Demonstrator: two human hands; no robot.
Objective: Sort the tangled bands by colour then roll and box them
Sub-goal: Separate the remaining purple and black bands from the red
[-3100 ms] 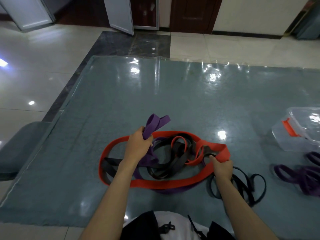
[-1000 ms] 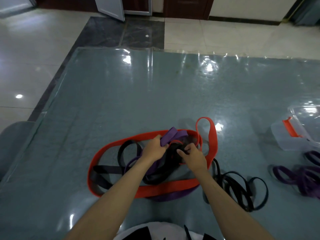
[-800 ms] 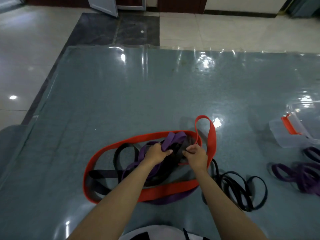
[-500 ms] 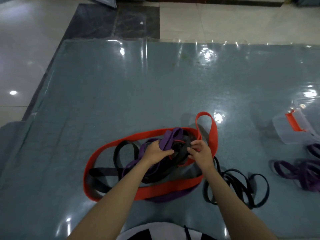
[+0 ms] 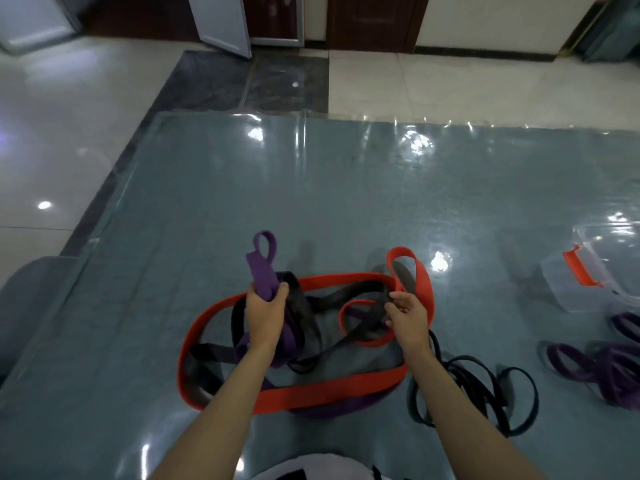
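A tangle of bands lies on the blue-grey mat [image 5: 346,188] in front of me. A wide red band [image 5: 322,393] rings it, with one loop standing up at the right. My left hand [image 5: 265,313] grips a purple band [image 5: 261,268] and holds its looped end up above the pile. My right hand [image 5: 408,318] pinches a wide black band [image 5: 349,292] that runs across the middle of the tangle. Thin black bands [image 5: 485,382] lie in a loose heap just right of my right forearm.
A clear plastic box [image 5: 588,289] with an orange latch sits at the right edge of the mat. Below it lies a pile of purple bands [image 5: 602,362]. Tiled floor surrounds the mat, with doors at the back and a grey seat [image 5: 27,306] on the left.
My left hand has lifted the purple band up and left out of the tangle. My right hand has moved right, holding the black band, and the two hands have drawn apart.
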